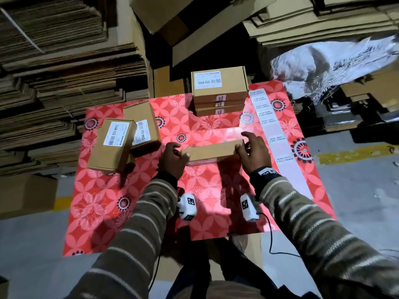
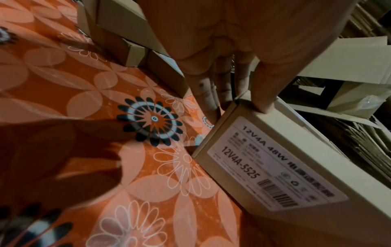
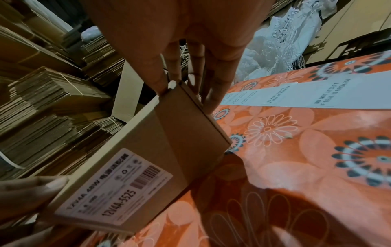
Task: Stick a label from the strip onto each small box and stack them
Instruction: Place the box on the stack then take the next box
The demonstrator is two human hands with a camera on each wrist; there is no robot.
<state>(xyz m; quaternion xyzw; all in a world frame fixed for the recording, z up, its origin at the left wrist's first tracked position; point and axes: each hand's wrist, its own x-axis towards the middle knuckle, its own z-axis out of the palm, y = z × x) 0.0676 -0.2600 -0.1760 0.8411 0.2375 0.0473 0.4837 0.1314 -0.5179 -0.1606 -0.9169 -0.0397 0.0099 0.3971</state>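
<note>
Both hands hold one small box [image 1: 210, 151] by its ends above the desk [image 1: 194, 203]: left hand [image 1: 172, 160] clamped on one end, right hand [image 1: 254, 152] on the other. Turn it seam-up near the label strip [image 1: 274, 134], square it, then carry it to the stack [image 1: 219, 93]

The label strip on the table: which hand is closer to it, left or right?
Right. The right hand grips the held box's end just beside the label strip; the left hand grips the far end.
</note>
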